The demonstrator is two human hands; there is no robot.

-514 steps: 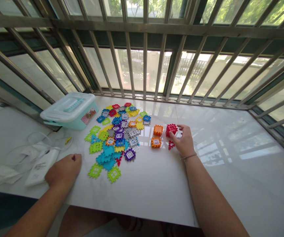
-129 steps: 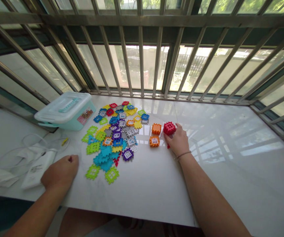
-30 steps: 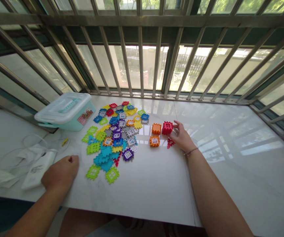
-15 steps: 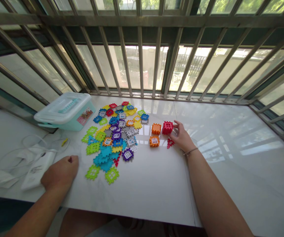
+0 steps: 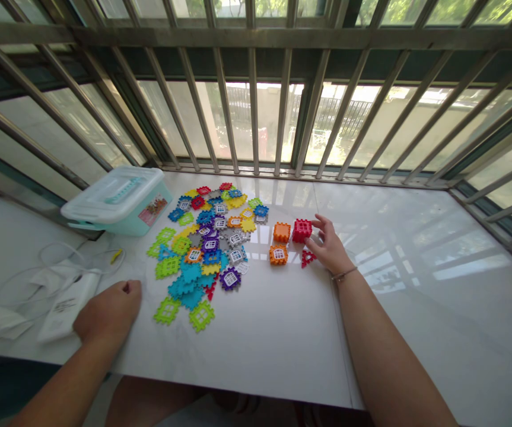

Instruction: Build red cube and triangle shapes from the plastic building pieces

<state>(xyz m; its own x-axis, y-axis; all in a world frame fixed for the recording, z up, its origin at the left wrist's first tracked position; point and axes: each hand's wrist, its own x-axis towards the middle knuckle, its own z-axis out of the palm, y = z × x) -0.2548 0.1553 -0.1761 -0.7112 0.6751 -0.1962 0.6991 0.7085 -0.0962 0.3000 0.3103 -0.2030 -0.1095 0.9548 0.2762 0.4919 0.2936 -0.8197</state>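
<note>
Right hand (image 5: 326,244), fingers parted and loose, at the right side of one stack of red toothed square plastic tiles (image 5: 302,232); contact unclear. Single red toothed plastic triangle (image 5: 308,257), flat on glossy white tabletop (image 5: 260,344), near that stack. Two stacks of orange toothed square plastic tiles (image 5: 281,232), left of the red. Left hand (image 5: 111,311), clenched, beside white oblong case (image 5: 65,314).

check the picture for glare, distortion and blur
Head view: daylight washes out the window, and side bars lean outward; head view: reflections streak the table right of the right hand; head view: the red stack reads fairly clearly, but print on the white box is too soft to read.
</note>
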